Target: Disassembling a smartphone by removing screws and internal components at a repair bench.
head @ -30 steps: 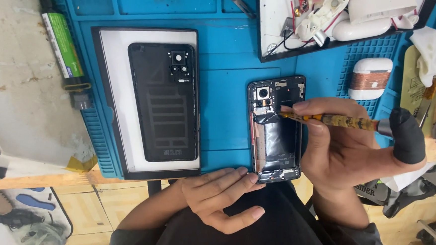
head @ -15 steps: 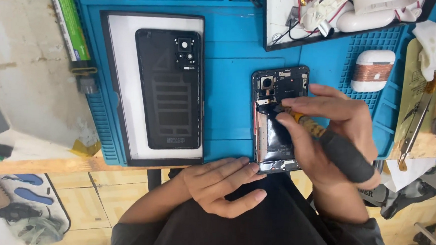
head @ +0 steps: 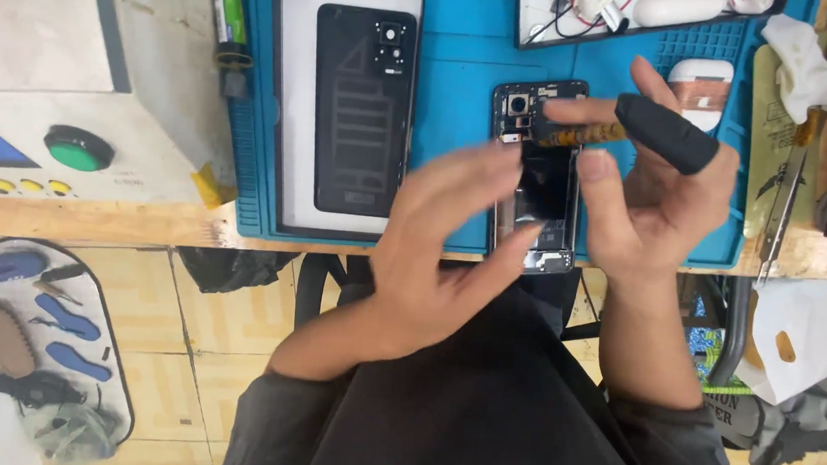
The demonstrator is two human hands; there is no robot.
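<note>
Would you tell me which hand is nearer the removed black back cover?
Left. The left hand hovers just right of the back cover; the right hand is farther right, beyond the opened phone.

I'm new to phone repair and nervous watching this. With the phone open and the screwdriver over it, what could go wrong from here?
The screwdriver in the right hand points at the opened phone near its camera; a slip could scratch exposed parts. The left hand is blurred and covers part of the phone, so it might knock it. The phone's lower end lies at the mat edge by the bench front; a nudge could tip it off.
</note>
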